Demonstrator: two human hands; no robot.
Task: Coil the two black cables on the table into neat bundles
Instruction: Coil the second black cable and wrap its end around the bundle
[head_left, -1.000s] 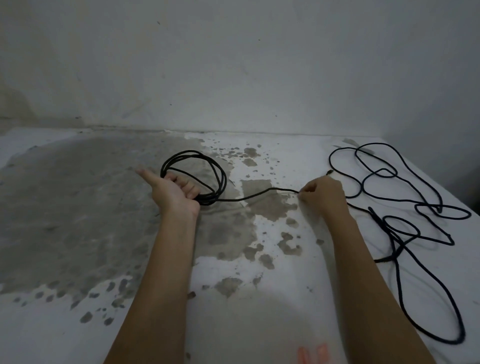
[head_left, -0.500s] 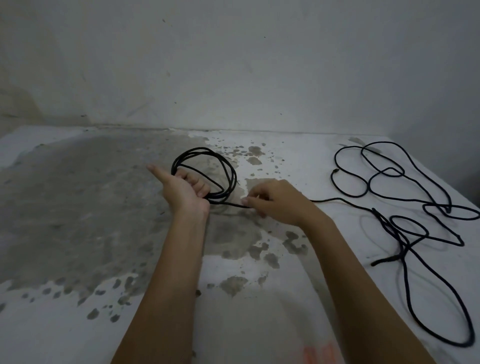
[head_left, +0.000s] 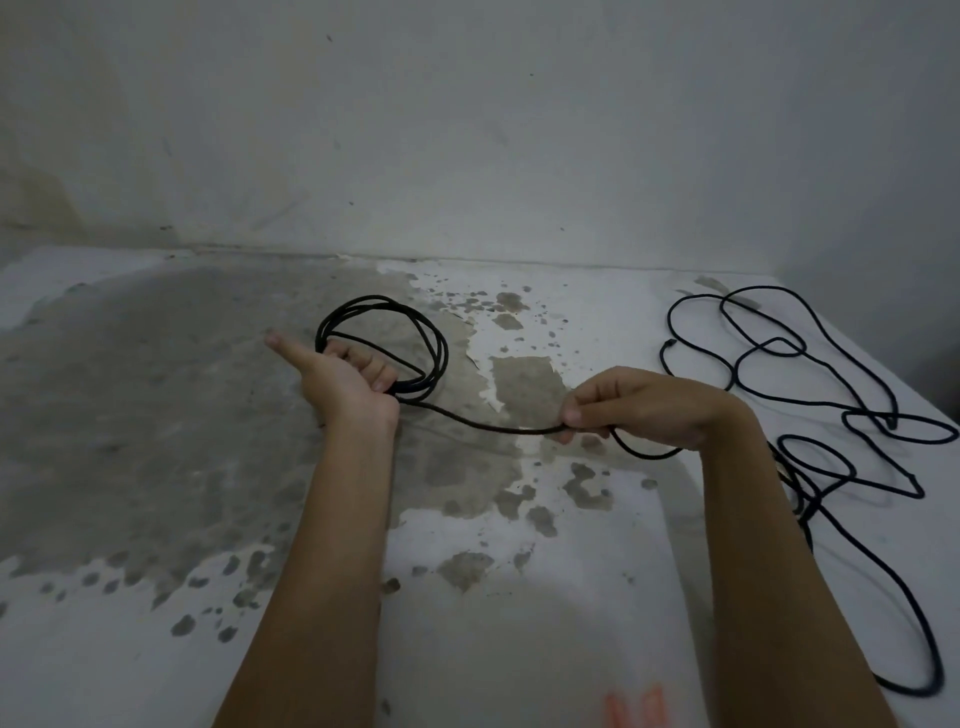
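The left hand (head_left: 348, 379) grips a black cable coil (head_left: 441, 345), thumb stuck out. The right hand (head_left: 649, 408) pinches the coil's trailing strand (head_left: 519, 431). More black cable (head_left: 891, 415) lies tangled at the right of the patchy surface (head_left: 156, 415).

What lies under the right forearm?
The black cable passes from the right hand under the right forearm toward the table's right side. Its covered stretch cannot be seen.

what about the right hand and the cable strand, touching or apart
Touching. The head view shows the right hand pinching the cable strand between thumb and fingers.
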